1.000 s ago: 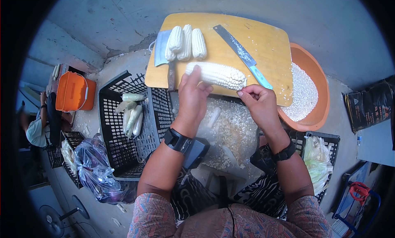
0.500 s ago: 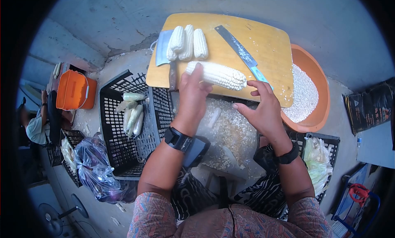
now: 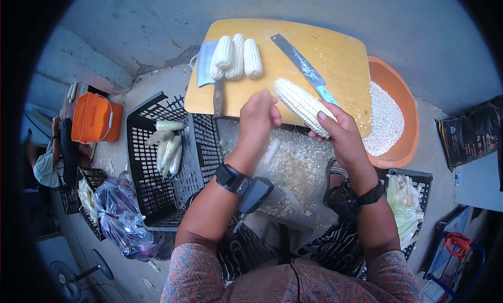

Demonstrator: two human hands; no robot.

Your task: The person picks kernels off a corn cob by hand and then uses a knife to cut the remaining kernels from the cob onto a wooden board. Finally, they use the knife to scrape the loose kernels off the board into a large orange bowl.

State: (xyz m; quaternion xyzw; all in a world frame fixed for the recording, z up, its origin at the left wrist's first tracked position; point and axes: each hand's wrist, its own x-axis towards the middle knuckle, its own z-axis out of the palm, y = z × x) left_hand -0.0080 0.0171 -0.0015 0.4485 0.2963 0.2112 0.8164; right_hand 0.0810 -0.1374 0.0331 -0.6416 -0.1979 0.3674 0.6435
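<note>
- Corn first: one long white husked corn cob sits tilted over the near edge of the tan wooden cutting board, its tip pointing up and left.
- Your right hand is wrapped around the cob's lower end, fingers closed on it.
- Your left hand is loosely curled just beside the cob's tip; whether it touches the cob is unclear, and it grips nothing.
- One long knife with a pale blue handle lies diagonally on the board, right behind the cob.
- Three shorter white cob pieces lie side by side at the board's far left, partly on one broad steel cleaver.
- One round orange basin of white kernels stands against the board's right edge.
- Loose kernels cover the surface below your hands.
- One black plastic crate to your left holds a few cobs in pale green husk.
- One orange bucket stands further left.
</note>
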